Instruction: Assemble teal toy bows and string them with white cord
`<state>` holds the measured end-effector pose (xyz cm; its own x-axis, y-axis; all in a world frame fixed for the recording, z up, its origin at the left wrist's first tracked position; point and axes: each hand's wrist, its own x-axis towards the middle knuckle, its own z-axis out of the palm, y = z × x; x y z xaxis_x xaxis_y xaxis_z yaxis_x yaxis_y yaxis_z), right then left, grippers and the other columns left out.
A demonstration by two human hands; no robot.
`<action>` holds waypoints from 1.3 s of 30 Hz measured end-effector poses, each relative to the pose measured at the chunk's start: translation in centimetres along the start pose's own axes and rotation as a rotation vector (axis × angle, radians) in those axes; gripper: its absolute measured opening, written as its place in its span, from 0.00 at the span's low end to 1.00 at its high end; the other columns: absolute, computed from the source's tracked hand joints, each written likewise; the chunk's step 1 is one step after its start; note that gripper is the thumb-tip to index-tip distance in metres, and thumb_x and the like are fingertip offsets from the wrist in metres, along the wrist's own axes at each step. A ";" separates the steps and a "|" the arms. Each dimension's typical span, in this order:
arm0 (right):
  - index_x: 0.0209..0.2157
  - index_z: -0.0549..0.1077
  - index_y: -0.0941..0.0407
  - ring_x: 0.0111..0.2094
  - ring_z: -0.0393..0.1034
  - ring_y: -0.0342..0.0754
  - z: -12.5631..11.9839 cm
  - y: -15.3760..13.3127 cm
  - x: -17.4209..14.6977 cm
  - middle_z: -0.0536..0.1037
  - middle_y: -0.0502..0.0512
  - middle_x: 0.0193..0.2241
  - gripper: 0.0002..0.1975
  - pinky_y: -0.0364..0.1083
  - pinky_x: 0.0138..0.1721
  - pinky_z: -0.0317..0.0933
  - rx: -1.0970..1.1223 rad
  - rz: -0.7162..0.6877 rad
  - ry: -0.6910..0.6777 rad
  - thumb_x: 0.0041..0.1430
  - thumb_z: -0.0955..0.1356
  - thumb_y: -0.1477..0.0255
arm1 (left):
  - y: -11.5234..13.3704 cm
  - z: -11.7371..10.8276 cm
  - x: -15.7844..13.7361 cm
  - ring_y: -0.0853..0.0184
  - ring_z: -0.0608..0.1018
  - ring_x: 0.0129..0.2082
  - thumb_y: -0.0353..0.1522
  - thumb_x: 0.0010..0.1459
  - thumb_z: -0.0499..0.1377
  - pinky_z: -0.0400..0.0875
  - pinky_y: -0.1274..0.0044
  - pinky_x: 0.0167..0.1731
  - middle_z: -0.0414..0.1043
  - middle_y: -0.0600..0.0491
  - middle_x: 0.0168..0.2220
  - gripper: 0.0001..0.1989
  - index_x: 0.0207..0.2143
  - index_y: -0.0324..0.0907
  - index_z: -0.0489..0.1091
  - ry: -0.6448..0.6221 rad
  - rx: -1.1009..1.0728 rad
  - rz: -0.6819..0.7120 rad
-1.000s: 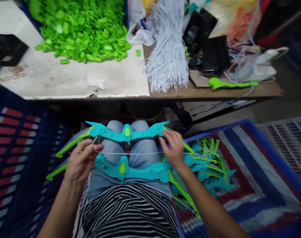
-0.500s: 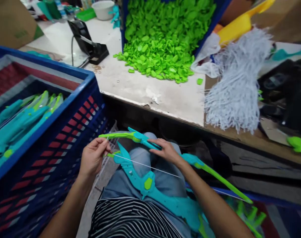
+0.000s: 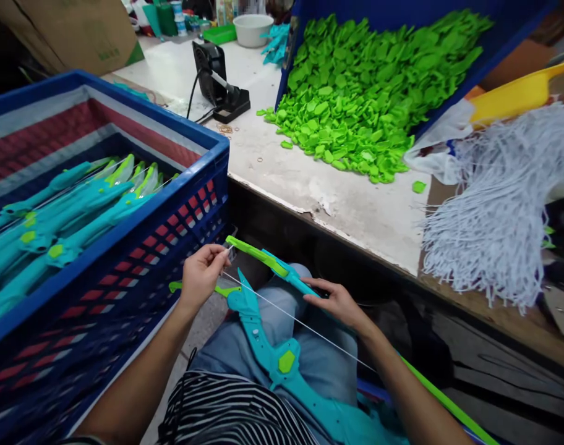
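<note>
A toy bow with green limb tips (image 3: 258, 254) and a turquoise middle lies across my thighs. Close to its left tip, my left hand (image 3: 201, 278) pinches the end of a white string (image 3: 300, 321). That string runs slantwise down to the right, passing behind my right forearm. My right hand (image 3: 340, 303) grips the turquoise middle part, thumb and fingers on either side; my palm hides some of it. Nearer my body, a second turquoise toy bow (image 3: 305, 377) with a green hexagonal piece rests on my lap.
On my left stands a blue crate (image 3: 170, 235) holding several bagged turquoise bows. Green plastic pieces (image 3: 356, 105) spill from a blue bin onto the table (image 3: 273, 176). A bundle of white strings (image 3: 490, 204) hangs over the table edge. A small black device (image 3: 217, 80) stands farther back.
My view has swung left, so the scene sits farther right. The held bow's left limb now slopes more steeply down to the right. Both hands keep their grips.
</note>
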<state>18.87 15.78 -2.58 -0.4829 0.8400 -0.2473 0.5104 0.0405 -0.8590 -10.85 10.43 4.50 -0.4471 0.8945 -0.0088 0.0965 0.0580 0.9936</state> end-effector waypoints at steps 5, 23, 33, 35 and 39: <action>0.46 0.76 0.57 0.47 0.72 0.56 0.1 -0.2 0.0 0.78 0.58 0.45 0.25 0.53 0.52 0.64 -0.001 -0.014 0.007 0.48 0.70 0.58 | -0.2 0.1 0.1 0.74 0.68 0.16 0.36 0.49 0.61 0.63 0.83 0.18 0.71 0.55 0.18 0.09 0.27 0.38 0.71 0.014 0.005 0.007; 0.46 0.76 0.56 0.48 0.72 0.56 0.1 -0.3 -0.5 0.78 0.59 0.45 0.25 0.52 0.52 0.63 0.011 -0.005 0.004 0.48 0.71 0.58 | -0.1 -0.7 1.0 0.74 0.68 0.17 0.35 0.51 0.60 0.63 0.82 0.20 0.69 0.56 0.19 0.08 0.25 0.39 0.71 -0.153 0.019 0.091; 0.47 0.75 0.55 0.44 0.73 0.54 1.0 -0.1 -1.9 0.79 0.58 0.43 0.23 0.52 0.50 0.64 -0.056 -0.045 0.023 0.51 0.69 0.59 | 0.3 0.4 1.4 0.72 0.71 0.15 0.38 0.45 0.65 0.65 0.81 0.20 0.73 0.57 0.19 0.20 0.36 0.40 0.60 -0.204 -0.238 -0.062; 0.47 0.75 0.55 0.43 0.73 0.53 1.2 0.1 -2.1 0.79 0.57 0.42 0.23 0.51 0.47 0.65 -0.072 -0.067 0.022 0.51 0.69 0.59 | 0.4 0.1 1.4 0.72 0.71 0.16 0.38 0.45 0.66 0.66 0.80 0.21 0.73 0.57 0.19 0.23 0.41 0.39 0.62 -0.238 -0.222 -0.063; 0.49 0.73 0.53 0.41 0.73 0.52 1.3 0.6 -2.3 0.79 0.56 0.41 0.23 0.50 0.45 0.67 -0.137 -0.090 0.041 0.54 0.68 0.57 | 0.6 -0.3 1.7 0.71 0.72 0.16 0.39 0.45 0.66 0.67 0.79 0.21 0.73 0.55 0.20 0.21 0.38 0.37 0.68 -0.290 -0.197 -0.097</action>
<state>19.37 13.12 -3.11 -0.5030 0.8510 -0.1510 0.5596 0.1875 -0.8073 -11.81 11.82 5.12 -0.1725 0.9791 -0.1073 -0.1201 0.0872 0.9889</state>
